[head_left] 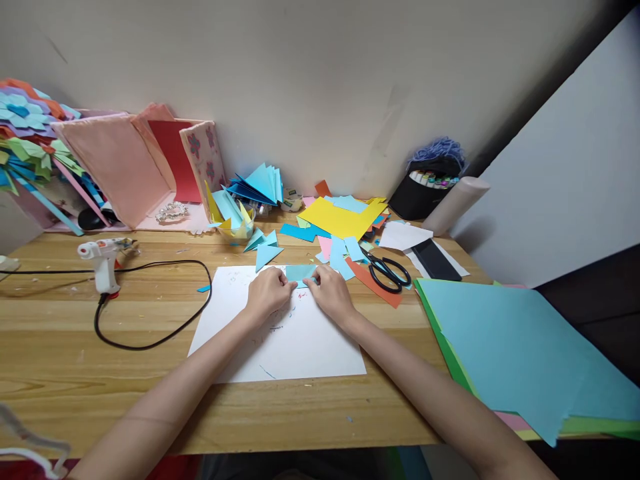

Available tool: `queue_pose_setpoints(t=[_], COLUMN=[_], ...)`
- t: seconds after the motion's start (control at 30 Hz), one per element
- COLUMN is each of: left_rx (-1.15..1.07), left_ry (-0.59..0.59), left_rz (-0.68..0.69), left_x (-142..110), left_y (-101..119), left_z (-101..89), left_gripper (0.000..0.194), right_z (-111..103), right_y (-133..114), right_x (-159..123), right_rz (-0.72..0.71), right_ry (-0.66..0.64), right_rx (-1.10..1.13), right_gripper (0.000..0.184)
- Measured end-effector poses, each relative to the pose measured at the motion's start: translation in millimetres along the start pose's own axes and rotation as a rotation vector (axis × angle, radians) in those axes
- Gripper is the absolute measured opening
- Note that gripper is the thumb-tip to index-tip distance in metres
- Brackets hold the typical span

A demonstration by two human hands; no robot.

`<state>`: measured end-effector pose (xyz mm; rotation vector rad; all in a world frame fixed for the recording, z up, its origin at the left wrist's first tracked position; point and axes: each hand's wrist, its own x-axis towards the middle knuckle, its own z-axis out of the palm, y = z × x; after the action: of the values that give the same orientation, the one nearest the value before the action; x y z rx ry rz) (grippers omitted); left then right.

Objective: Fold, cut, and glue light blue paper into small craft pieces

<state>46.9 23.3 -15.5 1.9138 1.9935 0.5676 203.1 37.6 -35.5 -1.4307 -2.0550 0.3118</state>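
Observation:
Between my two hands lies a small light blue piece of paper [301, 274], near the far edge of a white sheet [300, 347] with scattered marks on it. My left hand [271, 292] pinches the paper's near left corner with curled fingers. At the near right corner, my right hand [330, 292] pinches it the same way. Part of the paper is hidden behind the fingers. Folded light blue triangles [269, 255] lie just beyond my left hand. Black-handled scissors [387, 270] rest beyond my right hand on an orange paper strip [373, 285].
A glue gun [104, 263] stands at left, its black cord looping toward the white sheet. Yellow paper [340, 217] and coloured scraps lie at the back. Large coloured sheets [515, 340] overhang the right front edge. A black marker holder [417, 197] and pink fabric box [115, 167] stand by the wall.

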Motion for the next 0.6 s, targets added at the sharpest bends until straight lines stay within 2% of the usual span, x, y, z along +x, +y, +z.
queue_pose_setpoints(t=[0.33,0.47,0.6], left_rx=[0.162,0.183,0.112], left_ry=[-0.087,-0.139,-0.125], left_rz=[-0.063,-0.073,-0.087], left_x=[0,5,6], left_y=[9,7,3], left_z=[-2.6,-6.9,-11.2], left_gripper=[0.028,0.03,0.031], right_z=[7,7,2], right_y=[1,3,9], right_x=[-3,-3,-2], right_rz=[-0.037,0.014,0.078], right_ry=[0.03,0.019,0.025], right_rx=[-0.033,-0.019,0.089], right_gripper=[0.012,0.016,0.018])
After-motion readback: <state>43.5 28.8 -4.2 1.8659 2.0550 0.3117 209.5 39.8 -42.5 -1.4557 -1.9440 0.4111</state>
